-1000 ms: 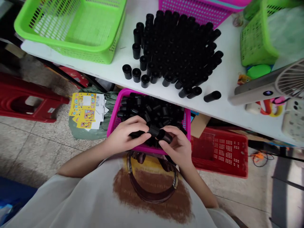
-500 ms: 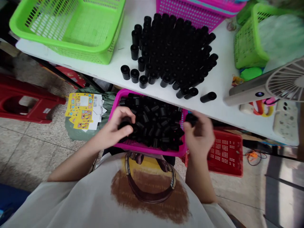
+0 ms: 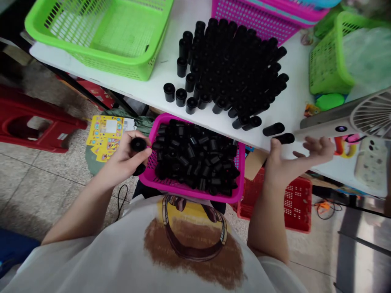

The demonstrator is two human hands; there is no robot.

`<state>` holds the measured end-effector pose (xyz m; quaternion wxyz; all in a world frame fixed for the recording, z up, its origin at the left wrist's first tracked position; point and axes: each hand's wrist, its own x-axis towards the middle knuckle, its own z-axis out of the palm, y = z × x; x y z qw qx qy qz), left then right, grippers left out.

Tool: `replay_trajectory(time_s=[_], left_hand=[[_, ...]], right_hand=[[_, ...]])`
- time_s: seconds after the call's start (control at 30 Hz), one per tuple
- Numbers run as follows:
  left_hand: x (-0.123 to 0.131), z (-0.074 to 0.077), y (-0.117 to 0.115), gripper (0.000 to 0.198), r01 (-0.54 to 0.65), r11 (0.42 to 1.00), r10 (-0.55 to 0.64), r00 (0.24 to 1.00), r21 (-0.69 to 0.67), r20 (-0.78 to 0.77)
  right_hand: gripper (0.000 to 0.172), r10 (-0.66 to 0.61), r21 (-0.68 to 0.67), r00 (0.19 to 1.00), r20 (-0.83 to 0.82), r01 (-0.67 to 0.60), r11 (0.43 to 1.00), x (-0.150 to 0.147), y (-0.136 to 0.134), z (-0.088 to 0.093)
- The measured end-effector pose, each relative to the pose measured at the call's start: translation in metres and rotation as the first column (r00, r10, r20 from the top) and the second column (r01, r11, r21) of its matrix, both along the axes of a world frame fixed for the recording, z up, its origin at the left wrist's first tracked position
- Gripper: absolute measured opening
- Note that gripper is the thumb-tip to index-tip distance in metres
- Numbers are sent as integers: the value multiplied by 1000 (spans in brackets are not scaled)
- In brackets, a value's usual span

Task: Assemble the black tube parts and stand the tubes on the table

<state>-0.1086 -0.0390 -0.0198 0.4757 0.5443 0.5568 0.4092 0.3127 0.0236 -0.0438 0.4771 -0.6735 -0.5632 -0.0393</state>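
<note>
My left hand (image 3: 125, 156) is shut on black plastic tubes just off the left rim of a magenta mesh basket (image 3: 195, 194). One tube (image 3: 138, 144) shows end-on above my fingers, and another (image 3: 139, 169) sticks out below them. The basket is heaped with loose tubes (image 3: 195, 156). My right hand (image 3: 293, 156) is open with its fingers spread, next to the white table's front edge (image 3: 296, 134). A single tube (image 3: 285, 138) lies right by my thumb, and a second (image 3: 273, 129) lies just beyond it. Many tubes (image 3: 229, 69) stand in a dense block on the table.
A green basket (image 3: 91, 53) stands at the table's left and another (image 3: 326, 61) at its right, with a magenta basket (image 3: 256, 20) behind. A desk fan (image 3: 372, 116) sits at right. On the floor are a red crate (image 3: 297, 203), a red stool (image 3: 36, 126) and printed yellow cards (image 3: 105, 136).
My right hand has moved from the basket to the table edge, has opened, and a tube now lies there. My left hand has risen to the basket's left rim with tubes in it.
</note>
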Motion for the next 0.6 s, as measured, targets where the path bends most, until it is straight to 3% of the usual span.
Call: replay_trajectory(time_s=[0.07, 0.1, 0.13, 0.17, 0.2, 0.27, 0.4, 0.53, 0.6], left_hand=[[3, 0, 0, 32, 12, 1000, -12, 1000, 12, -28], [6, 0, 0, 31, 32, 999, -32, 999, 1, -30], [9, 1, 0, 32, 62, 998, -62, 998, -14, -26], [13, 2, 0, 32, 99, 995, -99, 995, -29, -23], [18, 3, 0, 31, 139, 989, -140, 990, -43, -27], [27, 5, -1, 29, 221, 974, -224, 973, -53, -52], [42, 6, -3, 28, 343, 937, -348, 933, -66, -93], [54, 5, -4, 31, 375, 922, -383, 919, -93, -96], [58, 5, -4, 34, 395, 913, -403, 911, -100, -84]], right_hand=[[50, 285, -94, 942, 178, -272, 958, -19, -11, 8], [32, 480, -240, 843, 241, -428, 871, -29, -16, 10], [28, 652, -406, 712, 261, -532, 743, -39, -19, 12], [33, 765, -542, 592, 253, -568, 619, -48, -22, 12], [37, 822, -635, 514, 245, -556, 537, -55, -23, 10], [38, 850, -723, 461, 257, -492, 485, -65, -22, 5], [40, 873, -785, 442, 206, -458, 417, -65, -12, -9], [45, 897, -689, 439, -47, -665, 289, -58, -6, -12], [45, 869, -551, 457, -189, -782, 292, -60, -11, -5]])
